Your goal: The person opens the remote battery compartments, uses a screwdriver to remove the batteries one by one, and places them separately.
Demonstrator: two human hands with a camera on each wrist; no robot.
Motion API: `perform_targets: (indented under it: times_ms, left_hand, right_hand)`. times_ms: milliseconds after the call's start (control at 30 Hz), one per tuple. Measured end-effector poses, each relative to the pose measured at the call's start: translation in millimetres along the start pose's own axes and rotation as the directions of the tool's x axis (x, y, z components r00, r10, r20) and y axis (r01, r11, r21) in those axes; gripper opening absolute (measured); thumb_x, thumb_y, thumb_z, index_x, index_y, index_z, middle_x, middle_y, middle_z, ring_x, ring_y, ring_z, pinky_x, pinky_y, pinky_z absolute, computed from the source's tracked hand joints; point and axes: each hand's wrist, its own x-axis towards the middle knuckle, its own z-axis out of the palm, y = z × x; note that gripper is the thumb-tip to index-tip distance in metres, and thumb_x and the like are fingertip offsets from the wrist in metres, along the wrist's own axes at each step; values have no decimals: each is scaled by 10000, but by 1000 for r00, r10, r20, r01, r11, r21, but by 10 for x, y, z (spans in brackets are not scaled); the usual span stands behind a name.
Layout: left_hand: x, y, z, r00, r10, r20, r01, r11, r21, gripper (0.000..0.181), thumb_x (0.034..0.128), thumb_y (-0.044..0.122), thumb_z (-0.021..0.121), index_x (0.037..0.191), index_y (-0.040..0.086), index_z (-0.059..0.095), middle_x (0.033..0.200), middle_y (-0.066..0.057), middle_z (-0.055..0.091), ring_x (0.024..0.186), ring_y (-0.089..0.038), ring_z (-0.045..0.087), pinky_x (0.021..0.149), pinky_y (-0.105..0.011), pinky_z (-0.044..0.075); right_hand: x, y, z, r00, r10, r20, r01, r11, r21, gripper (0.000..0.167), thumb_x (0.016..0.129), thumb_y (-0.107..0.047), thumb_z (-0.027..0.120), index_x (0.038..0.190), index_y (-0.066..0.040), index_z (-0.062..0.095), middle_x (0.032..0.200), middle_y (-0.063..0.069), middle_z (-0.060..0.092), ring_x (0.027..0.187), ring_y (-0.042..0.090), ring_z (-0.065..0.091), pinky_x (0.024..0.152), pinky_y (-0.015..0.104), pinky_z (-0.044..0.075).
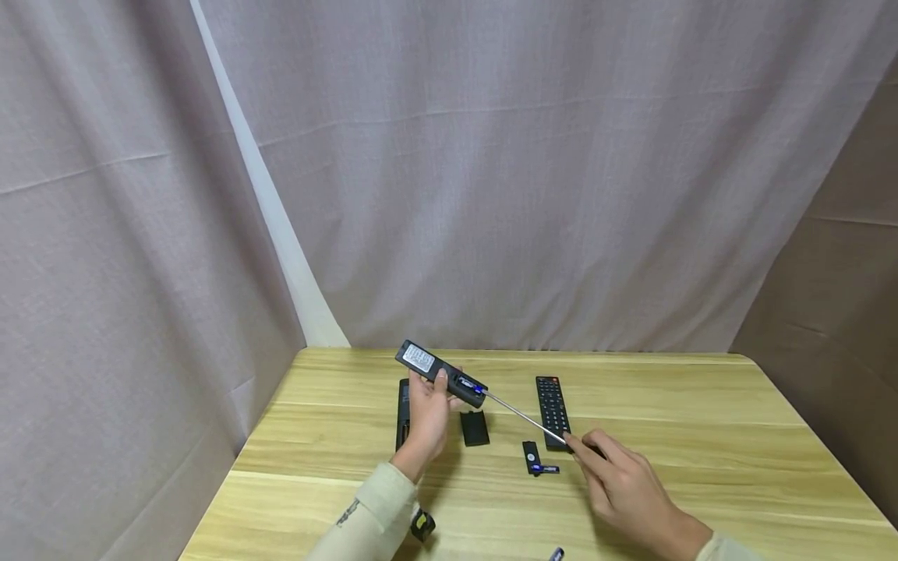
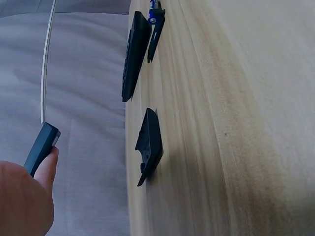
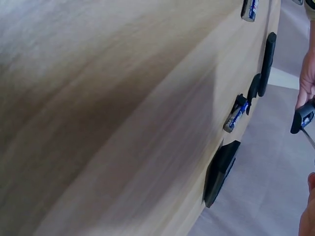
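Note:
My left hand [image 1: 429, 417] holds a black remote control [image 1: 418, 358] above the table, its back with a silver label turned up. The battery compartment is uncovered, and a blue-and-silver battery [image 1: 467, 382] shows inside it. In my right hand [image 1: 631, 483] is a screwdriver [image 1: 522, 414] with a long thin metal shaft; the hand covers most of its handle. The shaft's tip reaches the compartment by the battery's blue end; whether it touches is too small to tell. In the left wrist view, the shaft meets the end of the remote [image 2: 42, 147].
A remote [image 1: 550, 401] lies buttons up at the back; another [image 1: 403, 401] is partly behind my left wrist. Between them sits a black battery cover [image 1: 475, 428]. A smaller cover [image 1: 530, 452] has a battery [image 1: 550, 469] against it. Nearer are a black-and-yellow object [image 1: 422, 524] and another battery [image 1: 557, 554].

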Motion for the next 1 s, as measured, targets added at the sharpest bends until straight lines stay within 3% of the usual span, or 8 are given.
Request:
perform_targets:
  times_ms: [100, 200, 267, 367, 467, 633, 833, 1000]
  left_hand:
    - [-5, -1, 9, 1000, -1, -5, 1, 1000, -1, 411, 1145, 73, 409, 1537, 70, 286, 1381, -353, 635, 1236, -417, 724, 957, -454, 661]
    - [-9, -7, 17, 1000, -3, -1, 3, 1000, -2, 436, 1149, 78, 401, 1561, 69, 259, 1401, -355, 619, 1275, -435, 699, 986, -457, 648]
    - [-11, -13, 21, 1000, -1, 2, 1, 1000, -6, 442, 1149, 74, 396, 1566, 67, 249, 1415, -359, 608, 1286, -417, 697, 994, -455, 643]
    - [-16, -26, 10, 1000, 3, 6, -3, 1000, -4, 450, 1146, 64, 394, 1571, 71, 249, 1411, -356, 619, 1268, -415, 707, 949, -459, 661]
    - [-23, -37, -12, 1000, 14, 14, -14, 1000, 23, 435, 1140, 51, 398, 1557, 67, 274, 1387, -353, 643, 1213, -413, 732, 864, -488, 682]
    - [-42, -51, -13, 999, 32, 37, -37, 990, 138, 390, 1139, 67, 426, 1519, 90, 345, 1370, -308, 680, 1184, -393, 742, 813, -476, 682]
    - [-79, -33, 36, 993, 78, 91, -102, 952, 289, 384, 1147, 94, 430, 1525, 121, 366, 1398, -276, 672, 1208, -366, 726, 887, -414, 663]
    - [-92, -36, 59, 992, 81, 96, -108, 939, 326, 388, 1148, 103, 437, 1529, 135, 372, 1418, -290, 657, 1212, -347, 725, 878, -409, 663]
  right_hand:
    - [-34, -13, 15, 1000, 27, 13, -27, 1000, 2, 397, 1117, -187, 453, 1213, 26, 774, 977, 12, 660, 763, -8, 497, 568, 72, 411]
    - [-53, -41, 15, 998, 61, 36, -61, 998, -2, 556, 1159, -314, 335, 1223, 25, 770, 988, -2, 657, 764, -14, 492, 585, 63, 419]
    - [-54, -44, 14, 998, 59, 32, -59, 998, 7, 482, 1147, -259, 389, 1231, 26, 767, 992, 1, 659, 766, -19, 491, 586, 62, 414]
    - [-23, -51, -10, 998, 43, 36, -44, 999, 16, 295, 1025, -76, 583, 1232, 25, 766, 998, -6, 660, 766, -40, 477, 574, 56, 392]
    - [54, -72, -68, 997, 37, 73, -38, 999, 11, 398, 820, 58, 707, 1209, 11, 778, 980, -40, 644, 738, -77, 426, 547, 39, 347]
    - [274, -138, -207, 986, 20, 167, -11, 998, -55, 395, 775, 53, 712, 1151, -19, 805, 918, -76, 571, 683, -89, 332, 502, 41, 287]
    - [540, -241, -275, 972, -59, 227, 94, 985, -145, 403, 728, 23, 667, 1110, -4, 793, 916, -17, 600, 684, 10, 503, 496, 154, 454]
    - [612, -285, -255, 959, -56, 278, 108, 979, -175, 406, 720, 28, 700, 1118, 18, 780, 951, 19, 630, 729, 75, 591, 531, 215, 542]
